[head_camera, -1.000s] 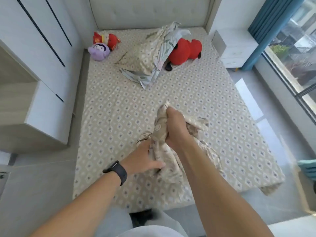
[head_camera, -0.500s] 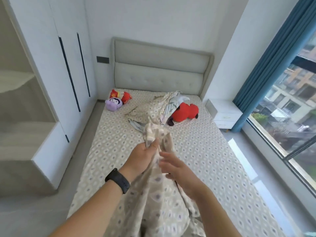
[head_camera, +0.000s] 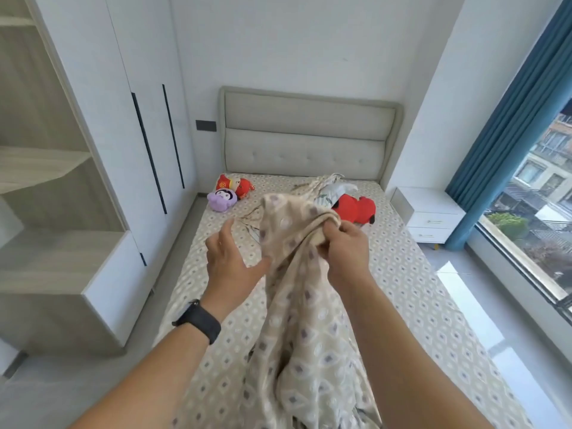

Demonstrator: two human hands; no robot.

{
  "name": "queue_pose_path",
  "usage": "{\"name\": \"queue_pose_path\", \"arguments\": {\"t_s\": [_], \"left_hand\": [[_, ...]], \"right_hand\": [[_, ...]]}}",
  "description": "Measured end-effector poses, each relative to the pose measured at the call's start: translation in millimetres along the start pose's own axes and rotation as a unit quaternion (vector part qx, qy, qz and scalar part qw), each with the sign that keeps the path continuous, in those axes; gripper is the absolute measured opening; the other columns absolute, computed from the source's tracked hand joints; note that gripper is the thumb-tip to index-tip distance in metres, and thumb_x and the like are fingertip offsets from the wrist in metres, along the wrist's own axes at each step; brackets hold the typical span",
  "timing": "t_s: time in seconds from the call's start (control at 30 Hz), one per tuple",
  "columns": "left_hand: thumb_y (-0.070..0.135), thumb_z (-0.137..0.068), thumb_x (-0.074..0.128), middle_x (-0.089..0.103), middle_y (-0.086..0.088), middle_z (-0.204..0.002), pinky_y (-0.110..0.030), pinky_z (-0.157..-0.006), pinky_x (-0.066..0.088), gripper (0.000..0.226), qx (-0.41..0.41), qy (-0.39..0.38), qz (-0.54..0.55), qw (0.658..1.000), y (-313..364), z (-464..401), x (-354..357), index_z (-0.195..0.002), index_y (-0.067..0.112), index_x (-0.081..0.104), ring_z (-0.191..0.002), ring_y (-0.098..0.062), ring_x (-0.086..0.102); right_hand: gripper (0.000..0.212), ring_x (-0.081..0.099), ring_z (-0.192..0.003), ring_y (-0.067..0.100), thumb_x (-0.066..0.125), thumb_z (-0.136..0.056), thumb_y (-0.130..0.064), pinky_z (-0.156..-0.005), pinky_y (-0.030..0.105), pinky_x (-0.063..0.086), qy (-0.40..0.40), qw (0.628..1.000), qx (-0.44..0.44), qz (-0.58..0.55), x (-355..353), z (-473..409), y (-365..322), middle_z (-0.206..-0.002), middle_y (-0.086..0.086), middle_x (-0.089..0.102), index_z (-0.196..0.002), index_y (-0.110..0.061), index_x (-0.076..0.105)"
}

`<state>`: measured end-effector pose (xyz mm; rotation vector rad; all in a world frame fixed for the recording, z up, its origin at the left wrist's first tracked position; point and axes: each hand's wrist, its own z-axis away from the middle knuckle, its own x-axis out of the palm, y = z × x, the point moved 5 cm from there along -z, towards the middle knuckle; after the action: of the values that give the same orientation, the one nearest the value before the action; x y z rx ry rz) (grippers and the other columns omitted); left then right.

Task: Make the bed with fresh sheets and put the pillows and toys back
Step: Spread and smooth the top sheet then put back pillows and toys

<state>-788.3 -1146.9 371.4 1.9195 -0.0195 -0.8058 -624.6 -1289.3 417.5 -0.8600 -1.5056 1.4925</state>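
Bunching sheet (head_camera: 297, 320) in right hand (head_camera: 346, 252) fingers, left hand (head_camera: 229, 264) beside

Beige sheet (head_camera: 297, 320) w/ purple-white diamond print, red plush (head_camera: 356, 209), purple plush (head_camera: 221, 200), blue curtain (head_camera: 507, 125).

We count three soft toys at the head of one bed (head_camera: 411, 292): a purple plush (head_camera: 221, 199), a red doll (head_camera: 236, 184) just behind it, and a larger red plush (head_camera: 356, 209) to the right. One loose patterned cloth (head_camera: 303, 320) hangs in front of us, held up by one hand, the right hand (head_camera: 345, 246); the left hand (head_camera: 230, 261) makes two. Behind the cloth lies one rumpled heap of bedding (head_camera: 332, 188), perhaps two pieces; it is partly hidden. One nightstand (head_camera: 428, 216) shows two drawers. We see one wristband (head_camera: 198, 320).
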Motion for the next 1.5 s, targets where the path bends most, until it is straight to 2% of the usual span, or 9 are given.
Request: {"name": "queue_pose_path", "arguments": {"t_s": [0.13, 0.33, 0.47, 0.6, 0.8, 0.87, 0.93, 1.2, 1.5], "left_hand": [[0.059, -0.072, 0.073, 0.036, 0.008, -0.127, -0.04, -0.105, 0.036, 0.081, 0.207, -0.084, -0.036, 0.974, 54.7, 55.9, 51.6, -0.135, 0.029, 0.034, -0.121, -0.017, 0.038], [0.06, -0.085, 0.06, 0.058, 0.005, -0.095, -0.036, -0.078, 0.046, 0.034, 0.07, -0.181, -0.177, 0.965, 44.1, 33.7, 137.8, -0.095, 0.03, 0.047, -0.098, -0.023, 0.061], [0.033, -0.098, 0.061, 0.061, 0.004, -0.085, -0.034, -0.078, 0.046, 0.017, 0.041, -0.302, -0.019, 0.952, 52.3, 21.1, 154.3, -0.083, 0.027, 0.056, -0.095, -0.028, 0.065], [0.035, -0.098, 0.059, 0.061, -0.005, -0.081, -0.038, -0.074, 0.046, 0.021, -0.063, -0.223, 0.235, 0.944, 61.1, 9.6, 126.4, -0.091, 0.015, 0.063, -0.076, -0.019, 0.057], [0.022, -0.1, 0.059, 0.064, -0.011, -0.088, -0.046, -0.089, 0.054, 0.013, -0.155, -0.056, 0.401, 0.901, 80.6, -51.0, 87.9, -0.096, 0.01, 0.063, -0.088, -0.026, 0.062], [0.023, -0.099, 0.061, 0.061, -0.008, -0.08, -0.045, -0.085, 0.053, 0.016, -0.15, -0.046, 0.398, 0.904, 86.0, -65.9, 80.5, -0.091, 0.01, 0.061, -0.081, -0.024, 0.059], [0.025, -0.098, 0.062, 0.059, -0.005, -0.076, -0.044, -0.081, 0.052, 0.018, -0.143, -0.026, 0.387, 0.91, 85.3, -76.5, 74.0, -0.086, 0.012, 0.06, -0.077, -0.023, 0.058], [0.034, -0.082, 0.081, 0.056, 0.001, -0.133, -0.044, -0.106, 0.049, 0.063, -0.056, -0.202, 0.227, 0.951, 48.3, -14.7, 117.6, -0.135, 0.028, 0.049, -0.121, -0.018, 0.06], [0.069, -0.063, 0.069, 0.027, 0.0, -0.131, -0.038, -0.102, 0.034, 0.093, 0.194, -0.119, -0.116, 0.967, 43.5, 56.7, 140.9, -0.132, 0.02, 0.031, -0.122, -0.026, 0.03]], "right_hand": [[0.013, 0.066, -0.079, 0.023, 0.049, -0.097, 0.004, -0.058, 0.025, 0.057, -0.056, 0.969, 0.074, -0.231, 8.4, -20.8, -54.1, -0.089, 0.015, 0.061, -0.105, 0.001, 0.059], [0.012, 0.064, -0.082, 0.023, 0.051, -0.097, 0.002, -0.062, 0.027, 0.059, -0.112, 0.968, 0.034, -0.223, 0.3, -33.1, -91.5, -0.089, 0.013, 0.06, -0.094, -0.006, 0.059], [0.006, 0.066, -0.085, 0.023, 0.055, -0.1, -0.003, -0.07, 0.029, 0.06, -0.112, 0.967, 0.021, -0.228, -24.0, -46.6, -81.6, -0.092, 0.015, 0.064, -0.095, -0.005, 0.058], [0.025, 0.066, -0.107, 0.016, 0.064, -0.099, -0.026, -0.099, 0.034, 0.051, -0.185, 0.983, -0.001, 0.02, -65.7, -40.4, -31.9, -0.122, 0.004, 0.069, -0.124, -0.025, 0.064], [0.091, 0.057, -0.118, 0.005, 0.081, -0.066, -0.07, -0.097, 0.03, 0.049, -0.367, 0.875, 0.055, 0.31, -81.0, 11.8, 75.7, -0.135, -0.018, 0.052, -0.144, -0.04, 0.043], [0.061, 0.06, -0.105, 0.009, 0.079, -0.079, -0.055, -0.085, 0.028, 0.05, -0.306, 0.868, -0.012, 0.39, -78.4, 9.6, 97.0, -0.118, -0.013, 0.059, -0.13, -0.033, 0.053], [0.01, 0.061, -0.082, 0.012, 0.066, -0.094, -0.039, -0.073, 0.03, 0.05, -0.21, 0.88, -0.052, 0.423, -87.2, 0.7, 103.8, -0.091, -0.008, 0.065, -0.095, -0.03, 0.061], [0.04, 0.048, -0.072, 0.021, 0.05, -0.093, -0.046, -0.069, 0.043, 0.042, -0.118, 0.982, -0.02, 0.149, -82.8, -44.6, 52.5, -0.076, 0.007, 0.051, -0.079, -0.009, 0.052], [0.036, 0.043, -0.058, 0.021, 0.05, -0.102, -0.032, -0.064, 0.038, 0.04, -0.091, 0.995, -0.019, -0.029, -33.6, -78.1, -46.6, -0.059, 0.005, 0.042, -0.07, -0.015, 0.046]]}}
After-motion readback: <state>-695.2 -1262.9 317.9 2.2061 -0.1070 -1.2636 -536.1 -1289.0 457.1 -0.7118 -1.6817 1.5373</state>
